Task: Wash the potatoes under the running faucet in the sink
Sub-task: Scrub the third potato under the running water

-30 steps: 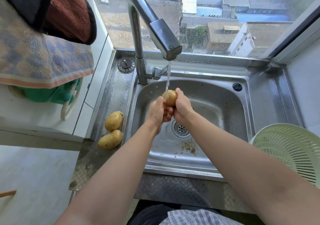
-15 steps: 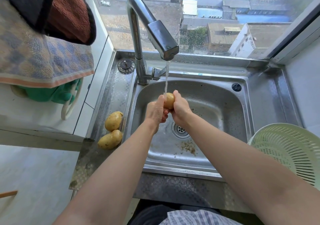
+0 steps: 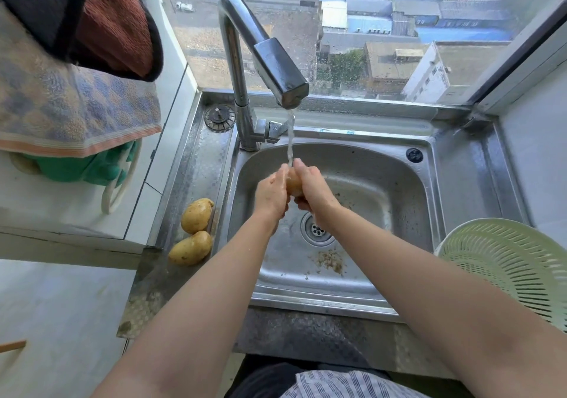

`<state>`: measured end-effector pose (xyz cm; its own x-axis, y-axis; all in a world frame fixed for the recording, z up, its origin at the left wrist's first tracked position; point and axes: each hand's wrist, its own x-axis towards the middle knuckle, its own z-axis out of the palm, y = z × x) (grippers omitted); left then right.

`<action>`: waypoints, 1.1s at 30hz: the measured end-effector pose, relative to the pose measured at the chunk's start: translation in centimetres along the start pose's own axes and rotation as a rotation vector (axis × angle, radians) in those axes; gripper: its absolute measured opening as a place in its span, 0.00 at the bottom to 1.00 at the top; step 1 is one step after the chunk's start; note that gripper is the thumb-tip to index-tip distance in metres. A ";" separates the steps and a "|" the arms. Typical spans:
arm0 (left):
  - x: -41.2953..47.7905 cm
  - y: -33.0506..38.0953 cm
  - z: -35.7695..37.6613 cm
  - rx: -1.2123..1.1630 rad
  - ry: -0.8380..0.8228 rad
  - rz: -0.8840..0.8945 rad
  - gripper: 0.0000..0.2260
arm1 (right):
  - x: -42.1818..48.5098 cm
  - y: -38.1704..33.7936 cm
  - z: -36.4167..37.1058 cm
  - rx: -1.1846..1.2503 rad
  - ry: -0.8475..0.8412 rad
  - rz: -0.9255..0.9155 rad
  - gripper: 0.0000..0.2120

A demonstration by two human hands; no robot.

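Observation:
A yellow potato [image 3: 294, 184] is pressed between my left hand [image 3: 271, 194] and my right hand [image 3: 313, 188] over the steel sink [image 3: 383, 176]. Most of the potato is hidden by my fingers. Water falls in a thin stream from the chrome faucet [image 3: 277, 72] onto the top of the potato and my fingertips. Two more potatoes lie on the steel ledge left of the basin: one [image 3: 197, 215] farther back, one [image 3: 190, 248] nearer to me.
A pale green colander [image 3: 509, 262] sits at the right edge of the sink. The drain [image 3: 317, 229] lies below my hands, with brown dirt [image 3: 330, 262] on the basin floor. Towels [image 3: 76, 97] hang at upper left. A window runs behind the faucet.
My hands have closed further around the potato, so less of it shows than a second ago. They stay under the stream.

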<state>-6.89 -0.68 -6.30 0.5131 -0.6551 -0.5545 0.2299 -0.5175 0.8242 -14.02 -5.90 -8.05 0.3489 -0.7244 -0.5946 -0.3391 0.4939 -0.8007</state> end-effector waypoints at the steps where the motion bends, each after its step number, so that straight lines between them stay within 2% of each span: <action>1: 0.4 0.0 0.1 0.005 0.067 -0.030 0.18 | -0.2 0.3 -0.1 -0.028 -0.022 -0.048 0.29; 4: 1.0 0.0 0.3 0.060 0.206 -0.016 0.20 | -0.7 0.6 -0.4 -0.032 -0.018 -0.110 0.29; 7: 0.3 -0.3 0.5 0.169 0.172 0.121 0.25 | -0.7 -0.3 -0.6 -0.006 0.097 0.002 0.28; 9: -0.4 -0.3 1.0 0.078 0.089 0.095 0.21 | -0.6 -0.5 -0.4 -0.015 0.115 0.088 0.27; 11: -0.6 -0.1 1.5 -0.159 0.018 0.013 0.15 | -0.6 -0.5 0.0 -0.052 0.096 0.117 0.26; 13: 0.0 0.2 1.3 -0.229 0.076 -0.043 0.13 | -1.0 -0.2 0.2 -0.076 0.041 0.098 0.26; 15: 0.8 0.4 0.6 -0.253 0.106 -0.093 0.14 | -1.3 0.4 0.1 -0.028 -0.098 0.037 0.27; 18: 1.2 0.1 0.0 -0.351 0.006 -0.091 0.24 | -1.3 1.1 -0.3 -0.019 -0.291 -0.085 0.29; 20: 0.9 -0.2 0.2 -0.397 -0.030 -0.051 0.25 | -1.3 0.9 -0.1 -0.039 -0.245 -0.129 0.27; 21: 0.6 -0.4 0.3 -0.374 -0.069 0.003 0.23 | -1.3 0.5 0.1 -0.031 -0.168 -0.128 0.26; 23: -0.3 -0.7 0.9 -0.312 -0.138 0.133 0.15 | -1.2 -0.4 0.1 -0.029 -0.007 -0.084 0.31; 25: -0.7 -0.7 1.4 -0.347 -0.106 0.097 0.09 | -1.0 -0.8 -0.1 -0.044 0.022 -0.034 0.31; 29: 0.0 -0.4 1.9 -0.468 0.067 -0.007 0.10 | -1.3 -0.3 -0.5 -0.029 -0.126 -0.036 0.29; 33: 1.3 -0.4 1.5 -0.488 0.107 -0.062 0.15 | -1.4 1.3 -0.5 0.011 -0.371 -0.179 0.18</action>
<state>-7.56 -2.15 -7.55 0.5627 -0.5577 -0.6102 0.6092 -0.2192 0.7621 -15.34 -4.47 -8.25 0.6935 -0.5776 -0.4306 -0.2359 0.3826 -0.8933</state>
